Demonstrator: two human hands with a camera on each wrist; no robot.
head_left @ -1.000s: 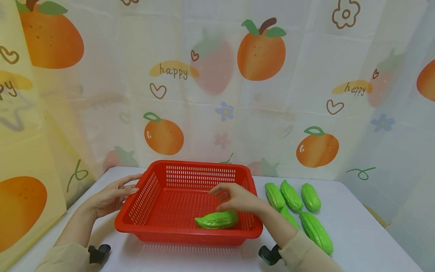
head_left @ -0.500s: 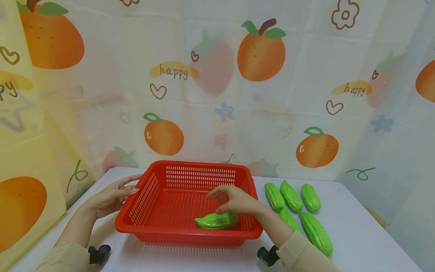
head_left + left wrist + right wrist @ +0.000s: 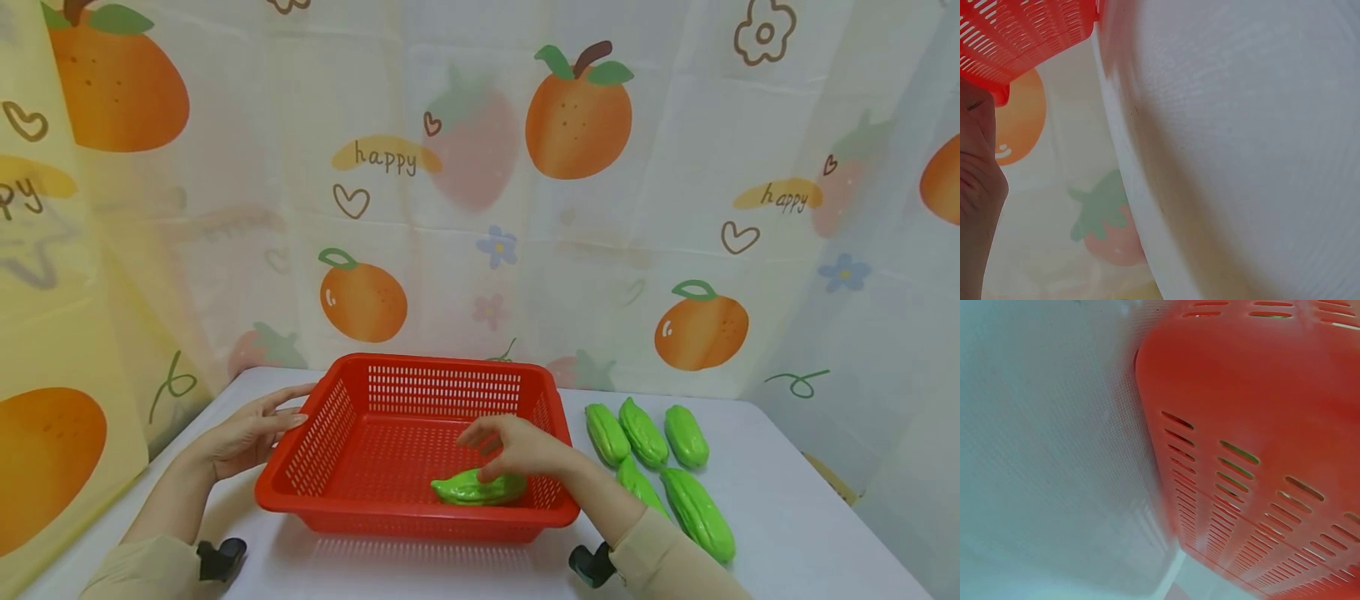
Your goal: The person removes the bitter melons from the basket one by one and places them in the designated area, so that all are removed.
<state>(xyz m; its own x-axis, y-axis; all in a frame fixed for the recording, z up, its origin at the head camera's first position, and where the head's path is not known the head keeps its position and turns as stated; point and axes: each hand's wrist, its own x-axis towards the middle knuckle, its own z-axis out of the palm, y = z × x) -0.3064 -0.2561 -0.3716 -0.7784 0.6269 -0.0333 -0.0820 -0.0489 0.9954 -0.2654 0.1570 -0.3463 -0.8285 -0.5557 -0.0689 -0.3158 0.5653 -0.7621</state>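
A red plastic basket (image 3: pixel 405 512) with slotted walls stands on the table. My left hand (image 3: pixel 247 437) holds its left rim, with the thumb (image 3: pixel 288 422) at the rim's edge; part of that hand shows at the left of the left wrist view. One glossy green bitter melon (image 3: pixel 468 490) lies inside the basket, near its front right. Right above this melon is my right hand (image 3: pixel 517 446), fingers loosely bent and thumb overlapping the melon's top. The right wrist view shows the basket's outer wall (image 3: pixel 1241 394), with bits of green through the slots.
Several more bitter melons (image 3: pixel 697 512) lie on the white table (image 3: pixel 795 517) to the right of the basket, some partly behind my right forearm. A fruit-print curtain (image 3: pixel 465 275) hangs behind the table.
My right hand has sunk slightly, and its thumb now overlaps the bitter melon in the basket. The left hand and the basket have stayed in place.
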